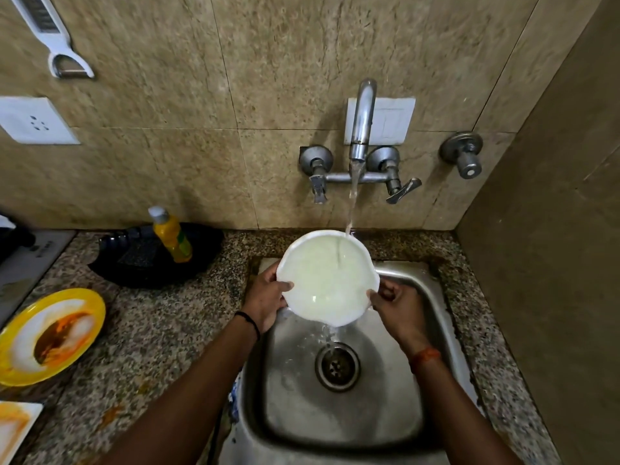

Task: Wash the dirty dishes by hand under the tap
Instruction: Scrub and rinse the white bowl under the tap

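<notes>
A round white plate (327, 276) is held tilted over the steel sink (432, 290), its face toward me. My left hand (265, 298) grips its left rim with the thumb on the face. My right hand (397, 308) grips the lower right rim. Water runs from the chrome tap (362, 122) onto the plate's upper part and pours off its lower edge toward the drain (337, 365).
On the speckled counter at left lie a dirty yellow plate (50, 335) with orange sauce and a stained white dish (15, 427) at the lower edge. A yellow soap bottle (171, 234) stands by a black pan (151, 260). A brown wall closes the right side.
</notes>
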Available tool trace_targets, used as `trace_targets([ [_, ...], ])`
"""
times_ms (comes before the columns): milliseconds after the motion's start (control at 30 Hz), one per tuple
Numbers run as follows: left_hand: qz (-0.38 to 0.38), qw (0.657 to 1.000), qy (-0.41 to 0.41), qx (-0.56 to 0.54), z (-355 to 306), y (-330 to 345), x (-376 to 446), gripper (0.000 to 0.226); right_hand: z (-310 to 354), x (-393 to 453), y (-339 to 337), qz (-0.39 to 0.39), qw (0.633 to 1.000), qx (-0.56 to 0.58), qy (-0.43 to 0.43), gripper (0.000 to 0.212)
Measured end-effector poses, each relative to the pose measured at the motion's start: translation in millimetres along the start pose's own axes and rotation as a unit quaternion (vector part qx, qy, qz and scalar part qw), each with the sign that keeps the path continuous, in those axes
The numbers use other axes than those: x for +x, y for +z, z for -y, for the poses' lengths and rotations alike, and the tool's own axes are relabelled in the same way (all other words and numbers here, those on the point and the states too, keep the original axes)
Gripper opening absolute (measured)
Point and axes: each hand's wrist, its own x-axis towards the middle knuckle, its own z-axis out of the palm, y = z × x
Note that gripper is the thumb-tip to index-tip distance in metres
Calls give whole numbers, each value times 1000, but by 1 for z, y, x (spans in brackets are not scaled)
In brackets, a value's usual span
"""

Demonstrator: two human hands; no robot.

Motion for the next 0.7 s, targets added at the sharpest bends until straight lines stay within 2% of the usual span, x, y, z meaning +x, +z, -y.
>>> trace_targets([
  [133,23,997,-66,-34,11,6,-2,50,12,9,-7,-24,998,-8,-59,21],
  [300,52,991,-112,-40,19,17,-8,41,13,20,-12,-40,998,9,-44,16],
  [433,58,988,-134,-40,17,25,-11,39,12,21,-13,16,987,137,78,19],
  [533,63,990,-122,7,11,27,-12,34,4,18,-15,72,970,150,179,30],
  [600,55,992,-102,51,6,26,-12,34,-1,14,-14,85,968,119,204,39],
  [633,46,993,-91,67,4,25,-12,35,-5,10,-12,80,977,69,182,45],
  [667,40,993,-79,78,2,23,-12,34,-9,6,-11,67,989,-26,128,55],
  [700,38,993,-70,82,1,22,-13,34,-10,1,-8,46,986,-154,54,66],
])
